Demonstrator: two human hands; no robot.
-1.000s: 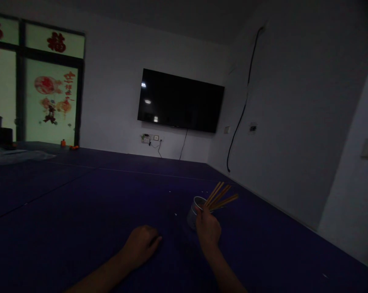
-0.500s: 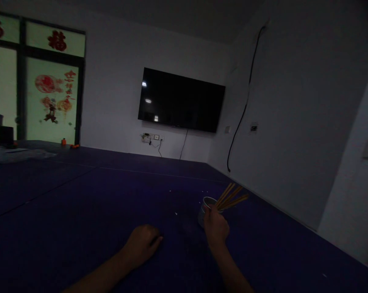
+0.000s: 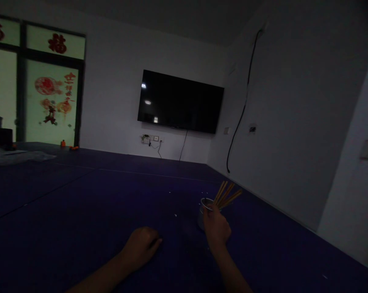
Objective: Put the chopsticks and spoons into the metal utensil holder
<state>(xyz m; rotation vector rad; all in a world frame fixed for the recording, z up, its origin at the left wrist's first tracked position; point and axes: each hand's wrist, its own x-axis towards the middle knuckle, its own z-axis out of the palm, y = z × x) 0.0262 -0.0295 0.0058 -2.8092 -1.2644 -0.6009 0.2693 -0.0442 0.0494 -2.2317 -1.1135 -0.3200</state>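
Note:
My right hand (image 3: pixel 216 228) is closed at the near side of a grey metal cup (image 3: pixel 203 217), gripping it close to the rim. Several thin wooden sticks, which look like chopsticks (image 3: pixel 226 195), poke up from the cup and lean to the right, fanned out. Their lower ends are hidden by the cup and my fingers. On the purple tabletop (image 3: pixel 95 211), left of the cup, rests my left hand (image 3: pixel 143 245), loosely closed with fingers curled under and the thumb along the side. Nothing shows in it.
Small white scraps (image 3: pixel 175 215) lie about the table. At the far left are crumpled clear plastic (image 3: pixel 25 156) and small orange items (image 3: pixel 74 147). A black television (image 3: pixel 180 101) hangs on the back wall, and a black cable (image 3: pixel 240 118) dangles down the right wall.
My right hand and the cup with its sticks have shifted a little to the right since one second ago; over the last half second the sticks tilt more upright. My left hand has stayed put.

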